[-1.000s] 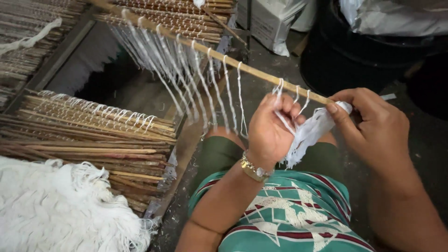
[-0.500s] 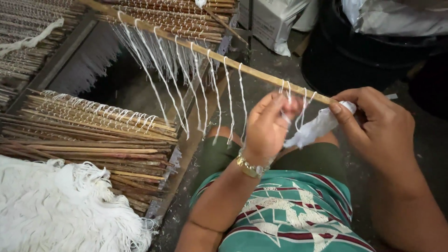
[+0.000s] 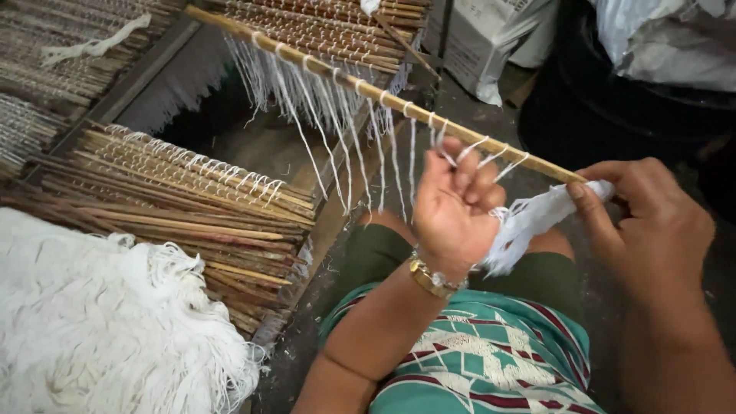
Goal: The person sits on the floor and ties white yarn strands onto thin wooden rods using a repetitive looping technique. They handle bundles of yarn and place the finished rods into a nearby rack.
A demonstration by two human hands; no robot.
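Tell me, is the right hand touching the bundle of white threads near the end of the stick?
Touching. The head view shows the right hand with its thumb pressed onto the white thread bundle.

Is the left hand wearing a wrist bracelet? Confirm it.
Yes, a gold-coloured bracelet circles the wrist of the left hand.

A white bag-like package (image 3: 481,42) with dark print on its face is seen standing on the floor at the top of the view, right of centre, just behind the far end of the stacked sticks. A crumpled pale plastic wrapping (image 3: 667,38) is seen in the top right corner, resting over a dark round container (image 3: 613,115). No signs or screens are shown.
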